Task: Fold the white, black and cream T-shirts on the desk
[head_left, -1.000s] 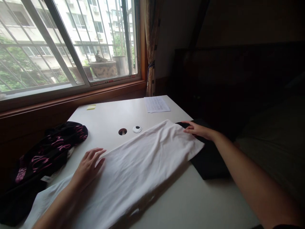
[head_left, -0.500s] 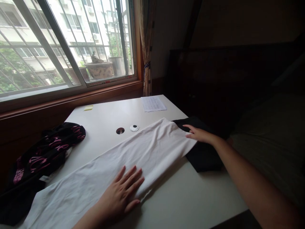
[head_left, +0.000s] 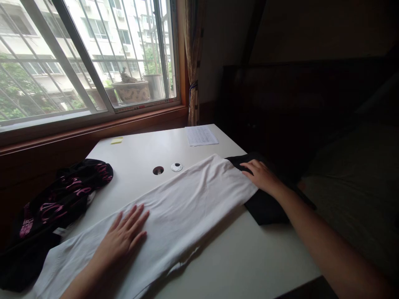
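A long white folded garment (head_left: 183, 199) lies slantwise across the white table (head_left: 249, 257). My left hand (head_left: 123, 236) lies flat on it near its nearer half, fingers stretched out and apart. My right hand (head_left: 262, 174) rests palm down at the garment's far right end, where the white cloth meets a black cloth (head_left: 264, 205). Its fingers are extended and hold nothing.
A black garment with pink lettering (head_left: 52, 203) lies bunched at the table's left edge. A cable hole (head_left: 158, 170) and its round cap (head_left: 176, 167) sit past the white garment, a sheet of paper (head_left: 201, 135) and a yellow sticky note (head_left: 116, 140) near the window. A dark bed stands to the right.
My left hand has slid back to the left along the white garment, after sweeping right half a second ago. My right hand has stayed at the far end, shifting slightly.
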A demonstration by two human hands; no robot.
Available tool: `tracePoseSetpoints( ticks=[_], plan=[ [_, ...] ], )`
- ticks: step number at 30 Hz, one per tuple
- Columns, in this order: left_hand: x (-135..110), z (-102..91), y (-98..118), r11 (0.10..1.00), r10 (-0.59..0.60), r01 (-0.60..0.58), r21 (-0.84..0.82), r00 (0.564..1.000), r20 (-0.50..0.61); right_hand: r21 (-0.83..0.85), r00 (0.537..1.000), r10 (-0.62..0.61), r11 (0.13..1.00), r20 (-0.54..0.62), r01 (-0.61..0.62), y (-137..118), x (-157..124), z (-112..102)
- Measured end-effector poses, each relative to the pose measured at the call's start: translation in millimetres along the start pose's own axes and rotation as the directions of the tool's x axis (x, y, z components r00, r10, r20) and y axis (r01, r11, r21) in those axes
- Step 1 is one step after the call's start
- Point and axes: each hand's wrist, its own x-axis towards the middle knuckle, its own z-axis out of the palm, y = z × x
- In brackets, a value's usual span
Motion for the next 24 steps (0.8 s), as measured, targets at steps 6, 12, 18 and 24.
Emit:
tracePoseSetpoints(
  ticks=[6, 12, 18, 24],
  plan=[
    [-13.7, 11.0, -41.8, 0.949, -0.313, 0.314, -0.002, 0.947, 0.076, 0.105, 0.917, -0.393, 0.917, 0.065, 0.385, -112.3, 28.2, 47.7],
    [-29.1, 9.7, -48.7, 0.924, -0.382, 0.383, -0.014, 0.922, 0.058, 0.192, 0.828, -0.469, 0.883, 0.308, 0.428, -159.0, 55.7, 93.7],
    [-33.6, 7.0, -49.8, 0.904, -0.424, 0.427, -0.027, 0.903, 0.072, 0.006, 0.895, -0.223, 0.971, 0.385, 0.24, -102.4, 105.7, 93.8],
    [-35.3, 8.7, -52.2, 0.89, -0.453, 0.455, -0.03, 0.89, 0.059, -0.097, 0.93, -0.078, 0.988, 0.36, 0.12, -68.8, 128.7, 97.0]
  ],
)
